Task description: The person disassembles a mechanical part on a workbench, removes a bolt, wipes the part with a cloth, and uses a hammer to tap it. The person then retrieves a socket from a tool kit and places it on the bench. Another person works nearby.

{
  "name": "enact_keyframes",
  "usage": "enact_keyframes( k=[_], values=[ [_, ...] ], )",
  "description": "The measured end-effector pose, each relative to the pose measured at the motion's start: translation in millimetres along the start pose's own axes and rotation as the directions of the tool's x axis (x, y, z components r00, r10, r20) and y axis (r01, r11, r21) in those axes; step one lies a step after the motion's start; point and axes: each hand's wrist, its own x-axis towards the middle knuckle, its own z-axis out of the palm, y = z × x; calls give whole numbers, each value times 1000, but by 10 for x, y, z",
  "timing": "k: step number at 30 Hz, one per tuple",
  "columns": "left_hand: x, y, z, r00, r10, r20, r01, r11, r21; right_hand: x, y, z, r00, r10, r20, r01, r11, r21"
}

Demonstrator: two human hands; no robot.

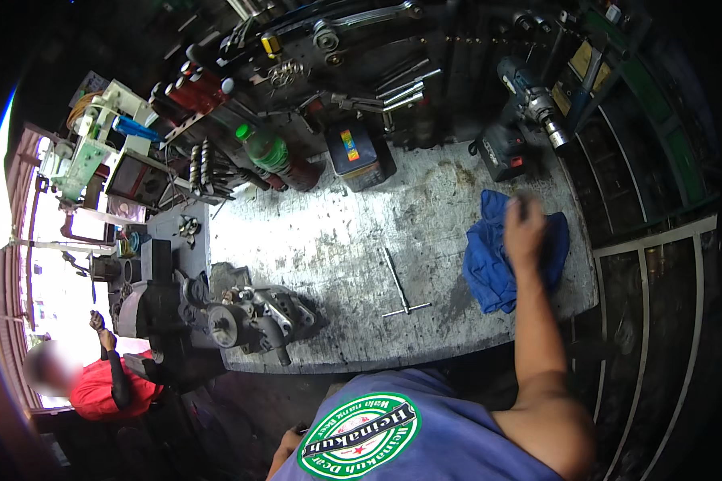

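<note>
My right hand (525, 234) is over a crumpled blue cloth (488, 264) at the right side of the worn metal-topped bench (353, 264). Its fingers are closed around a small dark thing (525, 205), too blurred to name. Low by my body, my left hand (285, 450) shows only in part beside my shirt, and its fingers are mostly hidden. A T-handle wrench (396, 280) lies on the middle of the bench. Toward the front left edge sits a greasy metal engine part (261, 321) with a round pulley-like end.
A cordless impact wrench (529, 96) stands on its battery at the back right. Along the back are a dark box (356, 160), a green-capped bottle (269, 152) and several hand tools. A vise (148, 280) is at the left; beyond it is a person in red (120, 389).
</note>
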Motion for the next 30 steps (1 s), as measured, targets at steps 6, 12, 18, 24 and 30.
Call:
enact_keyframes(
  k=[6, 12, 18, 24, 30],
  values=[
    [285, 671, -451, 990, 31, -140, -32, 999, -4, -1304, -993, 250, 566, 70, 821, -7, 997, -80],
    [429, 1034, -725, 898, 362, -249, -347, 932, 104, -1735, -1197, 777, 625, 122, 771, 172, 942, -288],
    [-52, 1526, -814, 857, 514, -35, -510, 856, 83, -1748, -1458, 757, 763, 212, 611, -40, 958, -284],
    [-735, 2449, -769, 212, 965, -155, -911, 253, 327, -1769, -2170, 63, 106, 103, 989, -46, 994, -99],
    [-908, 3093, -802, 196, 947, 255, -905, 75, 419, -1987, -2832, 55, -319, -108, 941, 88, 986, 143]
  ],
)
